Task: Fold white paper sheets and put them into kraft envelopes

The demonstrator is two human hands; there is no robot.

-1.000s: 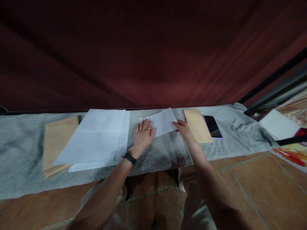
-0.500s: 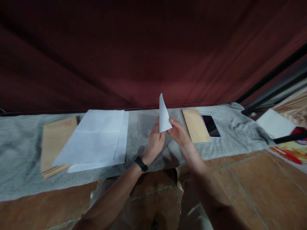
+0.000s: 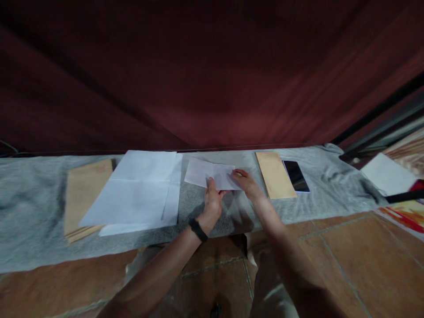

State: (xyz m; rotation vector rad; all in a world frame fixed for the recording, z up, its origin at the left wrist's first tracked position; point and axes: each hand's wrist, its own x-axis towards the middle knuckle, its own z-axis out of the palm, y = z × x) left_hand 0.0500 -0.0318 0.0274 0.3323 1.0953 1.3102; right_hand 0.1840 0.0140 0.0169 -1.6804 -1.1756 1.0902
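You have the folded white sheet [image 3: 212,175] between both hands, low over the grey cloth [image 3: 318,198] that covers the table, near its middle. Your left hand [image 3: 212,201] pinches the near edge, thumb on top and fingers closed under the paper; your right hand [image 3: 243,183] has its grip closed on the right end, fingertips pressing the top face. The step in hand looks like the folding itself: the sheet is already doubled and being laid flat to be creased. The next move, as I judge it, calls for lining up the two edges before you press, and holding one end down while the other hand runs along the fold. Mind your room: the stack of open white sheets [image 3: 139,190] lies just left of the folded sheet, nearly touching its left corner, with a brown envelope [image 3: 84,192] partly under that stack. To the right a second brown envelope [image 3: 274,174] and a dark phone [image 3: 296,176] lie side by side, near your right hand but apart from it. The near edge of the table is close below your wrists; the bare cloth between your hands and that edge is your freest space.
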